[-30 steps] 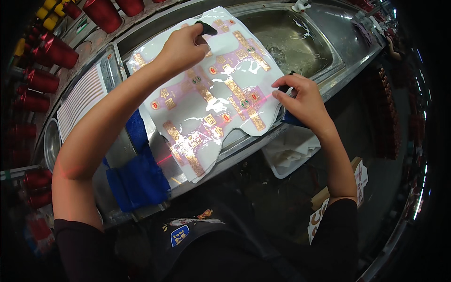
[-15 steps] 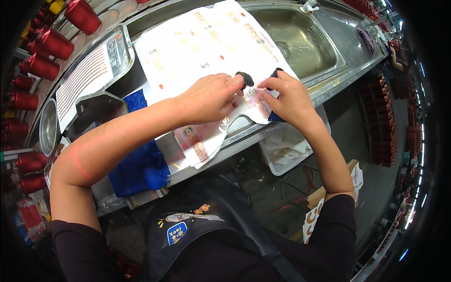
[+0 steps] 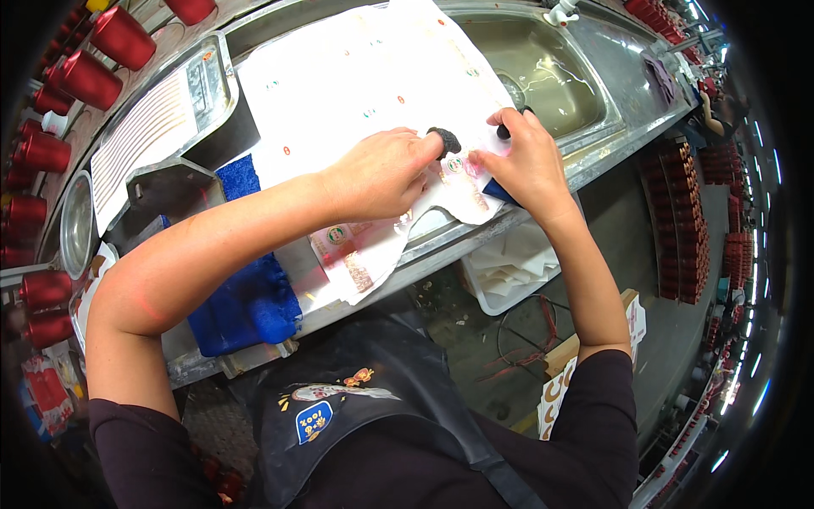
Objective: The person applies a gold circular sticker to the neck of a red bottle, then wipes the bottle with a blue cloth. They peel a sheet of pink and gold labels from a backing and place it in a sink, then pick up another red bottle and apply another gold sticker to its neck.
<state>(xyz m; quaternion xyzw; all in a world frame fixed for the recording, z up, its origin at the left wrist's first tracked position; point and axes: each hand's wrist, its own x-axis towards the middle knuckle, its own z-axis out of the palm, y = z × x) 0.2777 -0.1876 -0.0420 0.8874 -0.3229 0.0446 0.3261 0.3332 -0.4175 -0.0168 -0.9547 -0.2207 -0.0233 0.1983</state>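
White printed sheets (image 3: 339,76), patterned with small green, red and gold designs, lie stacked on a metal counter. My left hand (image 3: 381,174) is over their near edge, fingers curled and a black cover on one fingertip. It appears to grip a smaller printed sheet with a wavy cut edge (image 3: 466,187), though the contact is partly hidden under the hand. To its right is my right hand (image 3: 534,165), thumb by that sheet's corner and fingers apart, with black covers on fingertips. A blue cloth (image 3: 246,305) hangs over the counter's near edge, left of the sheets.
A sink basin (image 3: 551,76) holding water is at the far right, with a white tap (image 3: 561,13). Ribbed metal tray (image 3: 225,81), round metal bowl (image 3: 78,225) and red cups (image 3: 91,81) stand left. Below the counter sits a white bin (image 3: 500,297) of paper.
My right hand's fingers have spread and lifted away from the thumb, up and to the right. My left hand stays almost in place. The whole view has shifted slightly.
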